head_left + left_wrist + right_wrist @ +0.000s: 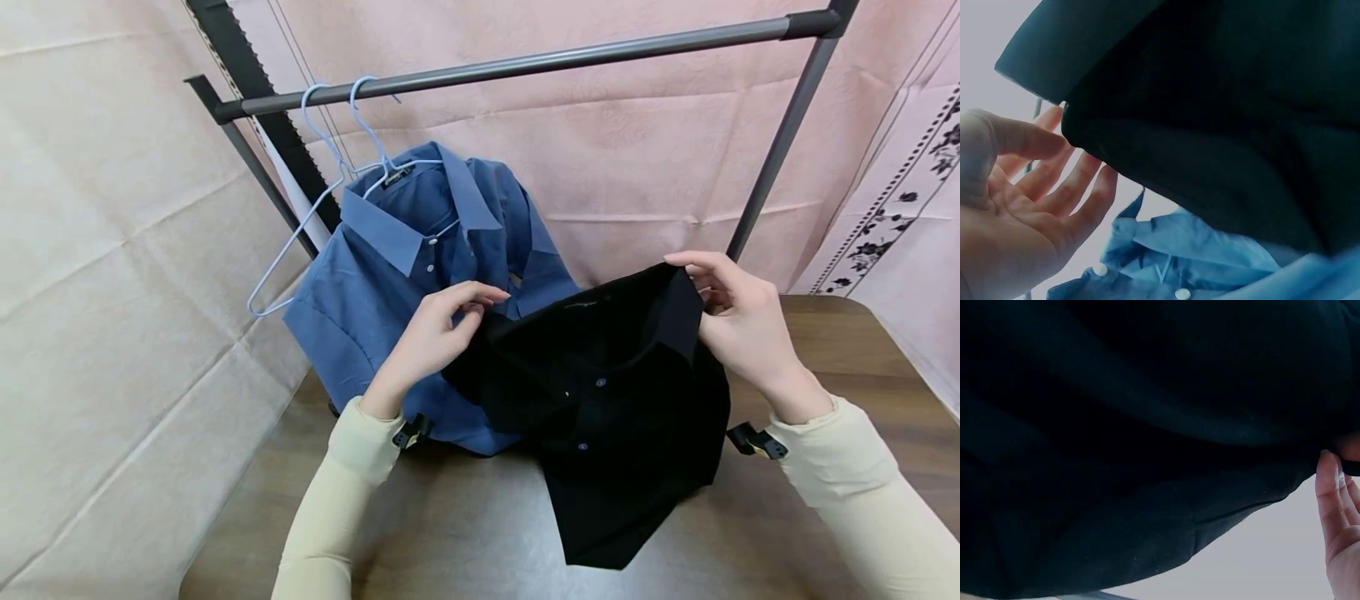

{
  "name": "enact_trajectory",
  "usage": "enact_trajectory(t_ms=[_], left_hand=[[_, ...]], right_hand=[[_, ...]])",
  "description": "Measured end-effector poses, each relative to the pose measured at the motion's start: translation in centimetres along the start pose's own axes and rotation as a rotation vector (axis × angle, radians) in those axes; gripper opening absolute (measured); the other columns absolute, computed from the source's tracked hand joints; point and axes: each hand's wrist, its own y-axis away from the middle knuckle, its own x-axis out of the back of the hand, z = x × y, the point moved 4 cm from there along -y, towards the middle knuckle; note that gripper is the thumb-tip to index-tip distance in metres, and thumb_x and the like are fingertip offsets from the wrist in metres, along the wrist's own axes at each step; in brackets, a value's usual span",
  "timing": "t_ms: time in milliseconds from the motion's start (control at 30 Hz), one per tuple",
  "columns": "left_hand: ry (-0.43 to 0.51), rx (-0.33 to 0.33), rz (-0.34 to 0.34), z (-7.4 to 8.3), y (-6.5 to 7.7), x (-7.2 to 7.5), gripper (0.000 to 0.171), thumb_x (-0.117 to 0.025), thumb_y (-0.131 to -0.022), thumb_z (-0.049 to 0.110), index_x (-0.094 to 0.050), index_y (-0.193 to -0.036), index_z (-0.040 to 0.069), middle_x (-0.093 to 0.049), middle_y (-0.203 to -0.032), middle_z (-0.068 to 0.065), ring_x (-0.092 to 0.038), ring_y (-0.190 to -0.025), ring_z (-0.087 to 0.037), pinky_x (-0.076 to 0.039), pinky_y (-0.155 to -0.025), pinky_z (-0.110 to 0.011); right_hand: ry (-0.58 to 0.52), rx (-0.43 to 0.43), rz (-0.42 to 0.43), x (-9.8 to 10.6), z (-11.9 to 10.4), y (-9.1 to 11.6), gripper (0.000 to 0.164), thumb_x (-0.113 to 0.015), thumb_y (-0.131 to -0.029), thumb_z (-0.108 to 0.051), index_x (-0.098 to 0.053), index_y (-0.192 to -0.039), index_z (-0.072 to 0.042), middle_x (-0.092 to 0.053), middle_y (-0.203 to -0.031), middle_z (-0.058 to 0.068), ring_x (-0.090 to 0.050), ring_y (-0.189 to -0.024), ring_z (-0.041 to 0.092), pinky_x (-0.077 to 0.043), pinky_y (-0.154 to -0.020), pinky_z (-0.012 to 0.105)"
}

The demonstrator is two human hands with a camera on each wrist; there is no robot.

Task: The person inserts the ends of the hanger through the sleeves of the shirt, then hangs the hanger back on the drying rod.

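A black shirt with small buttons hangs between the two hands, its neckline facing up. The left hand pinches its upper left edge between thumb and fingers, while the right hand grips the collar's right side. In the left wrist view, the left hand has its thumb and fingertips at the black cloth's edge, other fingers spread. The right wrist view shows the right fingers at the cloth's border. Behind the left hand, a blue shirt hangs on a light blue hanger, partly covered by the black shirt.
A grey metal rail spans the back. Another light blue hanger hangs on it at the left, partly behind the blue shirt. Below is a wooden table. Pale cloth drapes stand behind and at the sides.
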Motion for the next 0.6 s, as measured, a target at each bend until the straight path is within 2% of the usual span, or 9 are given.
enact_trajectory(t_ms=[67, 167, 333, 467, 600], left_hand=[[-0.003, 0.003, 0.018, 0.5, 0.1, -0.3, 0.026, -0.052, -0.106, 0.014, -0.068, -0.125, 0.012, -0.068, -0.121, -0.001, -0.062, -0.101, -0.012, -0.050, -0.086, -0.034], [-0.012, -0.003, 0.031, 1.4, 0.2, -1.0, 0.029, -0.057, -0.105, 0.028, -0.065, -0.130, 0.016, -0.068, -0.122, 0.003, -0.062, -0.104, -0.008, -0.051, -0.092, -0.034], [-0.041, -0.089, -0.004, 3.0, 0.8, -2.1, 0.040, -0.066, -0.100, 0.034, -0.060, -0.136, 0.021, -0.064, -0.129, 0.005, -0.059, -0.112, -0.008, -0.048, -0.099, -0.034], [-0.103, -0.142, -0.020, 3.7, 1.1, -2.9, 0.045, -0.071, -0.095, 0.038, -0.062, -0.135, 0.020, -0.063, -0.130, 0.006, -0.057, -0.112, -0.011, -0.047, -0.099, -0.031], [-0.163, -0.113, 0.009, 3.7, 1.3, -3.3, 0.036, -0.069, -0.097, 0.036, -0.066, -0.128, 0.017, -0.067, -0.119, 0.005, -0.060, -0.104, -0.010, -0.050, -0.091, -0.028]], right_hand=[[0.003, -0.001, 0.001, -0.2, -0.1, 0.0, 0.045, -0.072, -0.077, 0.017, -0.071, -0.119, 0.000, -0.067, -0.094, -0.012, -0.059, -0.077, -0.003, -0.044, -0.070, 0.010], [0.000, -0.004, 0.003, -0.3, -0.1, 0.0, 0.044, -0.072, -0.078, 0.017, -0.071, -0.118, 0.000, -0.067, -0.094, -0.013, -0.059, -0.077, -0.004, -0.045, -0.070, 0.010], [0.007, -0.011, 0.006, -0.3, -0.2, 0.1, 0.045, -0.072, -0.078, 0.018, -0.071, -0.119, -0.001, -0.068, -0.094, -0.010, -0.060, -0.077, -0.004, -0.046, -0.071, 0.009], [0.021, -0.015, 0.002, -0.1, -0.3, 0.1, 0.045, -0.070, -0.079, 0.017, -0.071, -0.120, -0.002, -0.066, -0.093, -0.011, -0.059, -0.076, -0.003, -0.046, -0.070, 0.009], [0.016, -0.021, -0.013, 0.0, -0.2, 0.3, 0.046, -0.069, -0.079, 0.017, -0.070, -0.121, -0.002, -0.066, -0.093, -0.013, -0.059, -0.075, -0.003, -0.046, -0.070, 0.010]])
